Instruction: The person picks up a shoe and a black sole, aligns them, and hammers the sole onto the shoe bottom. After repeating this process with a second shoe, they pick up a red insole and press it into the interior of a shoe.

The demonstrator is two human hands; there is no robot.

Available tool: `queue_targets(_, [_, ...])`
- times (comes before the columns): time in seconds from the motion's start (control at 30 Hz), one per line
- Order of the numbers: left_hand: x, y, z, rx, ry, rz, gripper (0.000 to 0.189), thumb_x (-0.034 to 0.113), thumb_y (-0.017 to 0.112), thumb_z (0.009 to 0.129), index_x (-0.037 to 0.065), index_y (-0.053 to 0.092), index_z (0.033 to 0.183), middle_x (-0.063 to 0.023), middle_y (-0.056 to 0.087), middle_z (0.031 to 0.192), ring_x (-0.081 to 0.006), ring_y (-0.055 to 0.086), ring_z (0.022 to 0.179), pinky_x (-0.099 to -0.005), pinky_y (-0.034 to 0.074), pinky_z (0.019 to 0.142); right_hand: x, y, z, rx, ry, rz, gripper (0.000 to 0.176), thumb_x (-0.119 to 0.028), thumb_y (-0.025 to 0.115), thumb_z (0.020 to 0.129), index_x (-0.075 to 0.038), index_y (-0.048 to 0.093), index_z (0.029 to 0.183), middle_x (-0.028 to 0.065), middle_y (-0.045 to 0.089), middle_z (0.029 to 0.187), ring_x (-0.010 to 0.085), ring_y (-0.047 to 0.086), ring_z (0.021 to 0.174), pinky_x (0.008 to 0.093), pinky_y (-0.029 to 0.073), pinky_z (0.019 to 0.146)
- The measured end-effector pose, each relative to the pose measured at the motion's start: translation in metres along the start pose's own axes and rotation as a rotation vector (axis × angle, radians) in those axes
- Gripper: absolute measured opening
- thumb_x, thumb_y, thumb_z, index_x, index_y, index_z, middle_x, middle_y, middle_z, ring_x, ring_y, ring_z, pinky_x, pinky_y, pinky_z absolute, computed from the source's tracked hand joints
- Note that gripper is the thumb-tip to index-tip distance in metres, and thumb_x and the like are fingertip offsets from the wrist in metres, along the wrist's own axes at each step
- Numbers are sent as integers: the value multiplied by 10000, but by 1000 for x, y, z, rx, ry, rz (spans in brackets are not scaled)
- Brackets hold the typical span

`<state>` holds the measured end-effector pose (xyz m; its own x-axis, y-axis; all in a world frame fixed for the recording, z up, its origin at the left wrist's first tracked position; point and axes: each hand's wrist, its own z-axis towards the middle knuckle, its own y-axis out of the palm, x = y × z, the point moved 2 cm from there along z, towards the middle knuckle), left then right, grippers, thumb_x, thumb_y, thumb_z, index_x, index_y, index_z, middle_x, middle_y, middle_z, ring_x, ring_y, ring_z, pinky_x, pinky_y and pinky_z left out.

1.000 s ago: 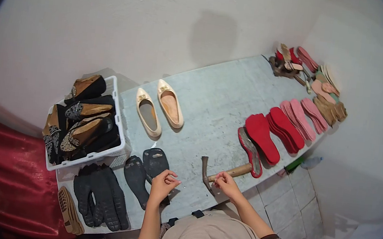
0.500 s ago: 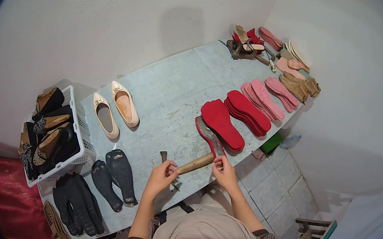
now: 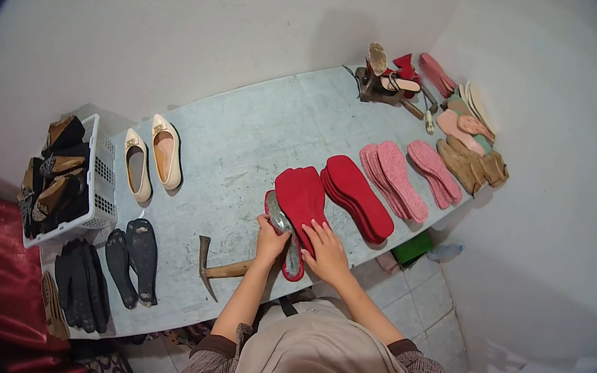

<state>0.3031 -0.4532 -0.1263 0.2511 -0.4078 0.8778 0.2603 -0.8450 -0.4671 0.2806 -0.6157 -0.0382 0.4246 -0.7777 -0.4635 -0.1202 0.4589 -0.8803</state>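
My left hand (image 3: pixel 273 241) has its fingers closed round the edge of a red-rimmed insole with a worn grey face (image 3: pixel 280 217). Overlapping it on the right is a stack of red insoles (image 3: pixel 301 198). My right hand (image 3: pixel 327 256) rests on the lower end of that stack, fingers stretched out and apart. Left of my forearm, a hammer (image 3: pixel 228 270) lies on the table, its wooden handle end hidden behind the arm.
More red insoles (image 3: pixel 358 197) and pink insoles (image 3: pixel 396 178) line the table's right side. Cream shoes (image 3: pixel 166 153), black soles (image 3: pixel 141 260) and a white basket (image 3: pixel 104 177) of shoes stand left. A shoe last stand (image 3: pixel 376 84) and gloves (image 3: pixel 468 166) are at the far end.
My hands have left the hammer's handle, and the hammer now lies on the table. Both hands are now at the red insoles. The camera view has shifted.
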Motion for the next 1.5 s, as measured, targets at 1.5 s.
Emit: queue_targets(1.5, [50, -176, -112, 139, -180, -626, 190, 174, 609, 843, 26, 608, 962, -10, 581, 803, -83, 514, 757, -227, 412, 684, -96, -6, 22, -875, 326, 1533, 540, -30, 620, 792, -76, 332, 1246, 140, 598, 968, 224, 627, 809, 339, 518, 699])
